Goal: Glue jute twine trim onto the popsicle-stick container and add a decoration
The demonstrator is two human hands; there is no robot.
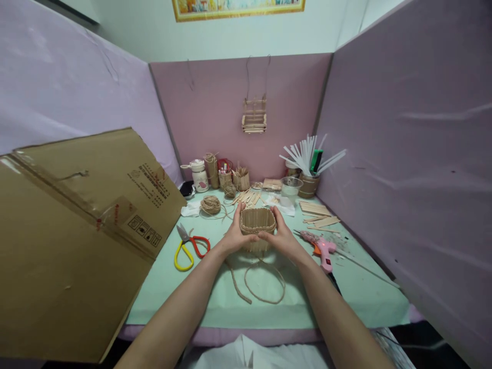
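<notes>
Your fingers (241, 209) are wrapped around the little stick basket (258, 221), left hand (235, 234) cupping its left side with the thumb along the near rim and the fingertips curled over the far corner, right hand (280, 234) doing the same on the right side, so you're gripping it between both palms. The basket sits upright, open side up, held just above the middle of the bench (215, 302), with some loose stick ends poking out under it. Right below your wrists a length of twine (265, 287) loops on the mint-green cover toward the near edge. Off your left wrist you've got the scissors (189, 247) with one yellow and one red handle, and a twine ball (210, 205) a bit further back. Off your right hand lies the pink glue gun (321, 248), nozzle pointing left, with flat wooden sticks (318, 214) stacked behind it near the right edge. Along the back edge: a white bottle (199, 175), some twine-wrapped pots (226, 177), a clear cup (291, 187) and a holder full of white sticks (307, 161). A big cardboard sheet (73, 230) leans over the left edge.
</notes>
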